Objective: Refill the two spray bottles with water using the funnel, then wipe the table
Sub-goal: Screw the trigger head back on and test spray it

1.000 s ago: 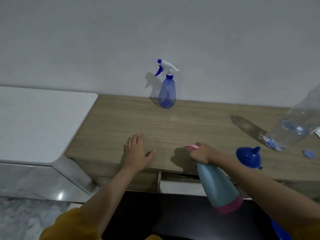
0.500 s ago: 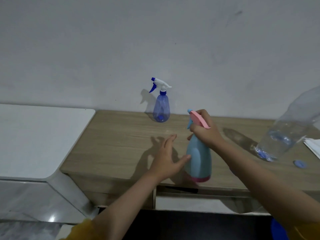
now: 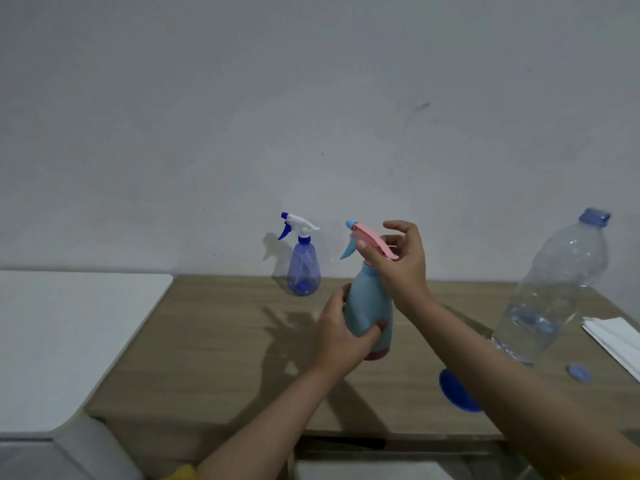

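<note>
A light blue spray bottle [image 3: 367, 306] with a pink base and pink trigger head stands upright on the wooden table [image 3: 221, 341]. My left hand [image 3: 341, 336] wraps its body from the left. My right hand [image 3: 398, 259] grips its pink spray head. A clear blue spray bottle [image 3: 303, 271] with a white and blue trigger stands by the wall, apart from both hands. A blue funnel [image 3: 455, 391] lies on the table, partly hidden under my right forearm. A large clear water bottle [image 3: 554, 299] stands at the right.
A blue bottle cap [image 3: 579, 372] lies near the water bottle's base. Folded white cloth or paper [image 3: 616, 336] rests at the table's right edge. A white surface [image 3: 69, 334] adjoins the table on the left. A drawer front shows below the table's front edge.
The light blue bottle came up from below the table edge onto the table. My left hand moved from flat on the table to grasping the bottle's body. The view tilted up.
</note>
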Demonstrator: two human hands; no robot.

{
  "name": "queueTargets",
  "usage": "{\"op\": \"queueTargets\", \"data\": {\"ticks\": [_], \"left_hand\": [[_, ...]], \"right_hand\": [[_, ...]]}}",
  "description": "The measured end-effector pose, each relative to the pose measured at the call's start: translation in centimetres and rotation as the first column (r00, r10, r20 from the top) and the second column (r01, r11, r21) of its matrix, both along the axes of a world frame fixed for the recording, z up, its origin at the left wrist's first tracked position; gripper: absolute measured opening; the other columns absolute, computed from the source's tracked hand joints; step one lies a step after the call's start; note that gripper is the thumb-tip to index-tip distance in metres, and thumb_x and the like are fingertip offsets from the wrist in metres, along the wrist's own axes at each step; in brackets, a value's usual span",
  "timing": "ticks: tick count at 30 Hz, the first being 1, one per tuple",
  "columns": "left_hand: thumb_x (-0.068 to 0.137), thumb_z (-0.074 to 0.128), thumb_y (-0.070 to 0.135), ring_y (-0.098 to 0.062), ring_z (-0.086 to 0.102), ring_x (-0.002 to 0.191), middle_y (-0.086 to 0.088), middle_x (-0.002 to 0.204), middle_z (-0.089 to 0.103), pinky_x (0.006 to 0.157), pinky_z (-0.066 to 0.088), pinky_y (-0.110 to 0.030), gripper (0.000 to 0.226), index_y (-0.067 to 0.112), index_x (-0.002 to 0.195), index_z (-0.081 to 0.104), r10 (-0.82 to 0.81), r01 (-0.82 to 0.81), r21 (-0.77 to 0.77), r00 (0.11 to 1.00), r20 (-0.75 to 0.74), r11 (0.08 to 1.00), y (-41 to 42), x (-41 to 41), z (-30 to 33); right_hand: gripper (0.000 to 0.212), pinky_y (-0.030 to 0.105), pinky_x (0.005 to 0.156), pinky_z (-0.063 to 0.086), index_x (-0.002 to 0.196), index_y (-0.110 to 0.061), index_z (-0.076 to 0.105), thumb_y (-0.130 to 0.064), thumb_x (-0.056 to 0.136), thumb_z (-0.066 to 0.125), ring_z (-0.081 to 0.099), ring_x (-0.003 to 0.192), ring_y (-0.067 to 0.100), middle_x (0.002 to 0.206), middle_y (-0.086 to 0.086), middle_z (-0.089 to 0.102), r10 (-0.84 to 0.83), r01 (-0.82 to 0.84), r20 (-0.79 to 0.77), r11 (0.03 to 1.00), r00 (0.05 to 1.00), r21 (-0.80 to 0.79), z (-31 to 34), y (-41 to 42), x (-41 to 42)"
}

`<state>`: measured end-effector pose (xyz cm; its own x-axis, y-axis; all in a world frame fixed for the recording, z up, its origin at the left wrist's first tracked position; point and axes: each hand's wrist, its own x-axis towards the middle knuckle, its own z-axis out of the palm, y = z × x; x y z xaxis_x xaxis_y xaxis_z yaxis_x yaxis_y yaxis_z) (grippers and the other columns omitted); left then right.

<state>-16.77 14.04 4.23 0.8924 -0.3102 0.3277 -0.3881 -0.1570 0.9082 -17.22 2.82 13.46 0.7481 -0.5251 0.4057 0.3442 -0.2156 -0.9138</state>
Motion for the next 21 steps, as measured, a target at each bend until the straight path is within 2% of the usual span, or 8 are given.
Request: {"op": "queueTargets", "data": {"ticks": [2,4,8,12,14,17,19,21], "left_hand": [[0.068,0.081,0.039,-0.007,0.055,0.106,0.013,0.118,0.054,0.083,0.056,-0.026,0.068,0.031,0.125,0.045,0.043,-0.044,-0.010,0.999,-0.028,0.999,-0.4,0.8,-0.1],[0.067,0.081,0.040,-0.006,0.055,0.103,0.013,0.115,0.054,0.080,0.055,-0.024,0.065,0.034,0.121,0.044,0.070,-0.070,0.002,0.997,-0.030,0.998,-0.6,1.6,-0.4],[0.068,0.081,0.042,-0.004,0.052,0.100,0.012,0.115,0.051,0.075,0.048,-0.014,0.069,0.030,0.124,0.043,0.091,-0.089,0.064,0.995,-0.037,0.994,-1.4,3.3,-1.0],[0.067,0.081,0.044,-0.007,0.047,0.109,0.012,0.121,0.047,0.087,0.051,-0.028,0.079,0.029,0.130,0.037,0.107,-0.094,0.159,0.992,-0.073,0.983,-3.5,5.5,-1.6],[0.068,0.082,0.039,-0.008,0.045,0.113,0.010,0.126,0.047,0.092,0.051,-0.034,0.081,0.028,0.133,0.036,0.115,-0.095,0.160,0.986,-0.122,0.982,-4.7,6.9,-1.9],[0.069,0.083,0.027,-0.014,0.047,0.118,0.006,0.129,0.048,0.093,0.053,-0.041,0.078,0.025,0.132,0.037,0.148,-0.123,0.164,0.977,-0.154,0.979,-6.8,9.2,-2.3],[0.070,0.082,0.020,-0.019,0.048,0.123,0.003,0.130,0.049,0.094,0.052,-0.040,0.077,0.021,0.132,0.037,0.187,-0.155,0.192,0.969,-0.160,0.969,-8.2,10.9,-2.4],[0.074,0.079,0.020,-0.019,0.050,0.121,0.003,0.129,0.049,0.094,0.051,-0.033,0.073,0.019,0.133,0.037,0.221,-0.182,0.256,0.966,-0.135,0.949,-9.4,12.5,-2.7]], "right_hand": [[0.046,0.025,0.071,0.058,0.112,-0.020,0.057,-0.018,0.074,0.082,0.064,0.080,0.007,0.092,0.004,0.064,-0.006,0.007,0.040,1.000,0.999,-0.023,0.0,-0.7,0.0],[0.034,0.019,0.070,0.054,0.107,-0.019,0.065,-0.015,0.076,0.080,0.063,0.079,0.005,0.092,0.002,0.068,-0.008,0.012,0.035,0.993,0.999,-0.113,-0.3,-1.4,0.3],[0.017,0.021,0.069,0.053,0.093,-0.013,0.075,-0.011,0.076,0.079,0.065,0.074,0.009,0.084,-0.002,0.072,-0.064,0.051,-0.062,0.980,0.996,-0.193,-0.8,-2.9,2.1],[0.015,0.020,0.067,0.055,0.089,-0.015,0.076,-0.010,0.075,0.079,0.066,0.071,0.012,0.079,-0.003,0.072,-0.091,0.054,-0.157,0.973,0.983,-0.226,-1.1,-4.6,4.7],[0.015,0.020,0.066,0.056,0.089,-0.016,0.075,-0.011,0.075,0.080,0.066,0.070,0.012,0.079,-0.004,0.071,-0.093,0.043,-0.202,0.970,0.975,-0.238,-1.4,-5.6,6.3],[0.015,0.022,0.066,0.055,0.085,-0.021,0.073,-0.012,0.075,0.080,0.068,0.073,0.016,0.081,-0.006,0.071,-0.074,0.010,-0.253,0.970,0.965,-0.244,-2.1,-7.4,9.1],[0.015,0.023,0.066,0.054,0.083,-0.024,0.072,-0.012,0.077,0.078,0.068,0.075,0.017,0.083,-0.007,0.071,-0.054,-0.024,-0.281,0.963,0.958,-0.268,-2.7,-8.5,11.0],[0.016,0.023,0.065,0.053,0.083,-0.024,0.070,-0.010,0.079,0.076,0.067,0.072,0.018,0.084,-0.006,0.070,-0.039,-0.054,-0.304,0.955,0.952,-0.291,-3.4,-9.6,12.7]]}}
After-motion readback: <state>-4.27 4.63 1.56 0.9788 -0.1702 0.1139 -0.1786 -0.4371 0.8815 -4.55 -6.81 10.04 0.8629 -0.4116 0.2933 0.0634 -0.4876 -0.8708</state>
